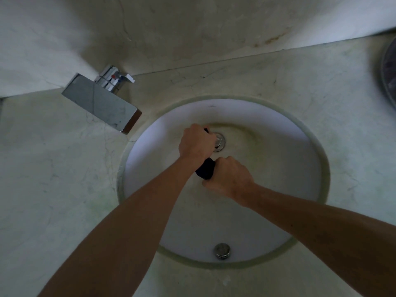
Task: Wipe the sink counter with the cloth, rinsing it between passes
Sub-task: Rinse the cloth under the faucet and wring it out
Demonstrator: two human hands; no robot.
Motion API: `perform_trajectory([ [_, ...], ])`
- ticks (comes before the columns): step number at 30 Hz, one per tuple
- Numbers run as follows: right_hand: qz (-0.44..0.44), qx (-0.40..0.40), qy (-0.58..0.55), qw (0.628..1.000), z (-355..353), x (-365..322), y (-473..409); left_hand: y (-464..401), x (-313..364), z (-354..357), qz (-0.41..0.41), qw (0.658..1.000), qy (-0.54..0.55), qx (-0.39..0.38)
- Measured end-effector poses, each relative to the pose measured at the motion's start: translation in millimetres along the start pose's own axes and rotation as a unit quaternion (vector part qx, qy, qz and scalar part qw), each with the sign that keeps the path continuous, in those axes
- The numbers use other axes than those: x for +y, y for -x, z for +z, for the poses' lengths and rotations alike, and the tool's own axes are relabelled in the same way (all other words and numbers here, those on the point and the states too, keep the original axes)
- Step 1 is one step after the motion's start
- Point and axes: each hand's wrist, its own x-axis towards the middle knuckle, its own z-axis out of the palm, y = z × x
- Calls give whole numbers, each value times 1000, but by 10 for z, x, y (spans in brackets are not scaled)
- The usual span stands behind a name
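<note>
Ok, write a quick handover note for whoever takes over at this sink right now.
Left hand: grips the far end of the dark cloth.
Right hand: grips its near end.
The cloth is rolled tight between both hands, over the basin near the drain.
The faucet shows no water running.
Done: cannot tell which counter passes are finished.
Left: probably finish wringing, then wipe again.

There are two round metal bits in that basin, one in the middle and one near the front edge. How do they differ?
The middle drain sits at the bottom of the sink and is partly hidden by the left hand, which grips the dark cloth together with the right hand. The front fitting sits on the near wall, fully visible, and looks darker. Both are round metal.
</note>
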Motion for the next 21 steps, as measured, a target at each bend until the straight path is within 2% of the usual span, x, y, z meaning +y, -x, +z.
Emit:
perform_trajectory([
  [5, -8, 11, 16, 1000, 9, 14, -41, 1, 54, 6, 3, 999, -32, 24],
  [9, -7, -21, -47, 999, -9, 33, -92, 32, 94, 3, 24, 996, -58, 68],
  [11, -28, -60, -103, 992, -113, 67, -94, 33, 80, -80, 14, 998, 12, 56],
  [13, -30, -123, -188, 974, -293, 115, -55, 61, 95, -256, -19, 990, 136, -20],
  [15, -10, -210, -293, 933, -461, 187, 7, 138, 157, -505, -76, 945, 272, -164],
  [16, -4, -253, -344, 904, -529, 219, 44, 176, 174, -627, -91, 899, 355, -239],
  [17, -2, -293, -391, 872, -591, 246, 91, 196, 162, -729, -92, 838, 447, -301],
  [19, -18, -355, -477, 804, -708, 271, 181, 193, 73, -879, -65, 722, 569, -389],
  [20, -33, -376, -516, 769, -765, 265, 223, 180, 13, -920, -32, 692, 585, -423],
  [21, -47, -393, -553, 733, -822, 247, 262, 152, -49, -929, 11, 676, 585, -448],
])
